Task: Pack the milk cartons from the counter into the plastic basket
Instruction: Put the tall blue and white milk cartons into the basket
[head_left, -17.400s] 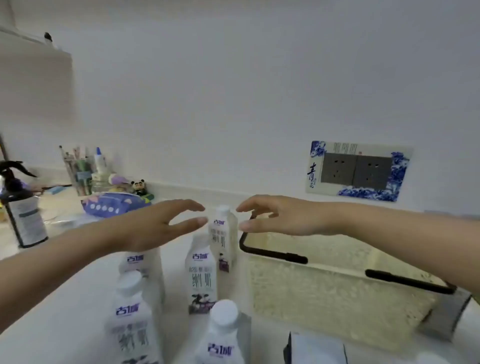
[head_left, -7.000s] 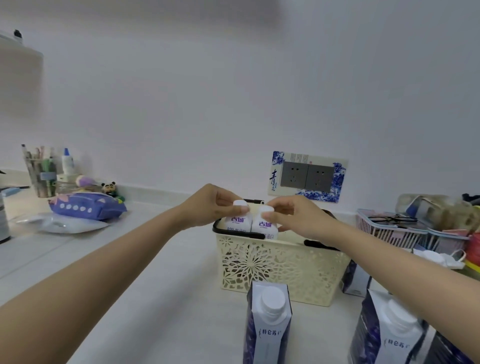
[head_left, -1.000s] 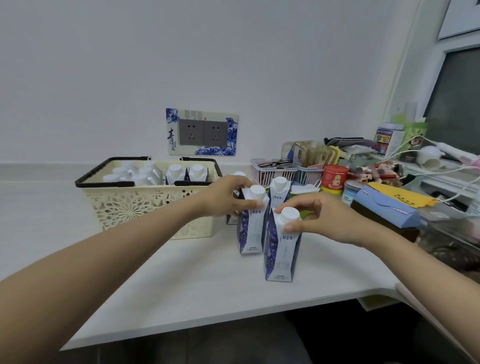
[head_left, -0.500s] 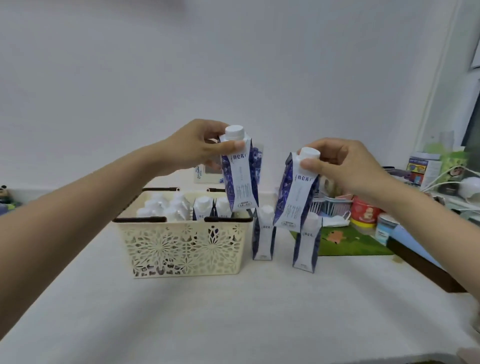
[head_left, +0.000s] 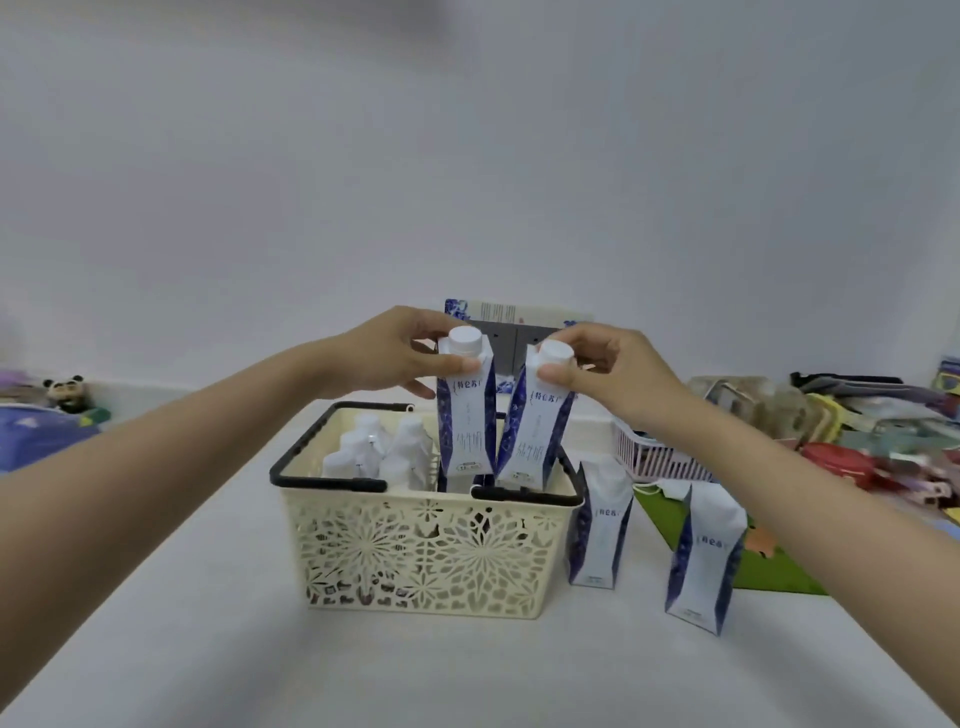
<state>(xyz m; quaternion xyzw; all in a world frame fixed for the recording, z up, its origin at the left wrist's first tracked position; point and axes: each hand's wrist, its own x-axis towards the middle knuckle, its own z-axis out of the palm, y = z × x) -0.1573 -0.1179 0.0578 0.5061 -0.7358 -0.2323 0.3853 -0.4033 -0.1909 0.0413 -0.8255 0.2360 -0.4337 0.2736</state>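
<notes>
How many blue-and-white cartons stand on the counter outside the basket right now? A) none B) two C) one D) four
B: one carton stands just right of the basket, another carton further right and nearer the camera; the other two are in the hands, over the basket.

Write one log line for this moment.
left hand: carton | right hand: second carton | both above basket | two cartons on counter

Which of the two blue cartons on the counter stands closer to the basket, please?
The left carton, which stands right beside the basket at its right wall. The other carton stands farther right and nearer the camera, by the green mat.
</notes>
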